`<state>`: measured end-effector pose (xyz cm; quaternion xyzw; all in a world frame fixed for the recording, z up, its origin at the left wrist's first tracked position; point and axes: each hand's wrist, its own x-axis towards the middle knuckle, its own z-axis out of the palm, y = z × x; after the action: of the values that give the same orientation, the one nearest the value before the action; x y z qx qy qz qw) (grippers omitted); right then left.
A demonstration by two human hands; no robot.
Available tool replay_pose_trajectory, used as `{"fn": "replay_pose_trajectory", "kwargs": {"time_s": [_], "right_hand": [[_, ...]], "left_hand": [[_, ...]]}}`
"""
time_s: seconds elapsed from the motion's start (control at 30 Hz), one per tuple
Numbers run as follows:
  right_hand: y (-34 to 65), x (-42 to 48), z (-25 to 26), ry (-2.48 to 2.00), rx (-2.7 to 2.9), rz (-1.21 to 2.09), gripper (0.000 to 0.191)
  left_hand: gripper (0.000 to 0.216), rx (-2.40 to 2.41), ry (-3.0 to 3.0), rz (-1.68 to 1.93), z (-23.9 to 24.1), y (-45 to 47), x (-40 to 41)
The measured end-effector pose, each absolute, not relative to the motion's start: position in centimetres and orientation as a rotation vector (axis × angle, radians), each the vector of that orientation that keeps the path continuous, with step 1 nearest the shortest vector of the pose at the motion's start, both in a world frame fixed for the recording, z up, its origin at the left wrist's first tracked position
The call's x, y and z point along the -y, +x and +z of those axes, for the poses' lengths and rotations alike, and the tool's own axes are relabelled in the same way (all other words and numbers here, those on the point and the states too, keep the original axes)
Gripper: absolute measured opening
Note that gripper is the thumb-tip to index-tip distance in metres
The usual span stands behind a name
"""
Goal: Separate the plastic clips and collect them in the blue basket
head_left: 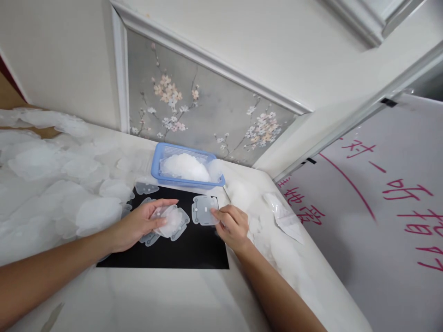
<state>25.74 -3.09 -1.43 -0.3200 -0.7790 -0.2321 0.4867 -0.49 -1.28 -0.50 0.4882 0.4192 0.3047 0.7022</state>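
My left hand (pixel 147 220) is closed on a small stack of translucent plastic pieces (pixel 173 222), thumb on top and fingers around the far side. Between thumb and fingers of my right hand (pixel 234 226) is one flat translucent plastic piece (pixel 203 210) with notched edges and small holes. Both hands are above a black sheet (pixel 187 253). More of these pieces lie on the sheet under and beside my left hand, among them a loose piece (pixel 146 188) at its far left corner.
Beyond the sheet, a blue basket (pixel 188 185) holds a white heap of pieces. Many translucent pieces (pixel 51 198) cover the table's left side. A clear plastic bag (pixel 284 216) lies at right. A wall with a floral panel (pixel 207 101) stands behind; a whiteboard (pixel 374 193) with red writing is at right.
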Motion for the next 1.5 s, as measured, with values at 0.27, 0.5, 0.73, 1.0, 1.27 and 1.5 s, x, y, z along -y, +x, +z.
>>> {"fn": "replay_pose_trajectory", "kwargs": {"time_s": [0.27,0.5,0.73,1.0,1.27,1.5], "right_hand": [[25.8,3.3,-1.2,-0.735,1.870,-0.590,0.021],[25.8,3.3,-1.1,-0.708,1.864,-0.605,0.021],[24.9,2.5,-1.4,-1.081,1.877,-0.174,0.016],[21.5,-7.7,5.0,-1.162,2.191,-0.368,0.017],[19.5,-12.9,6.6,-1.311,2.368,0.376,0.030],[21.4,-4.5,4.7,-1.121,1.910,0.648,0.025]], "left_hand": [[0.048,-0.957,1.173,0.604,-0.5,-0.6,1.2],[0.039,-0.934,1.170,0.588,0.3,-0.4,1.6],[0.048,-1.015,1.112,0.614,0.6,-0.2,1.7],[0.042,-0.927,1.099,0.671,0.3,-0.5,1.6],[0.040,-0.923,1.059,0.678,0.1,-0.5,1.6],[0.035,-0.847,0.986,0.767,0.2,-0.3,1.6]]}}
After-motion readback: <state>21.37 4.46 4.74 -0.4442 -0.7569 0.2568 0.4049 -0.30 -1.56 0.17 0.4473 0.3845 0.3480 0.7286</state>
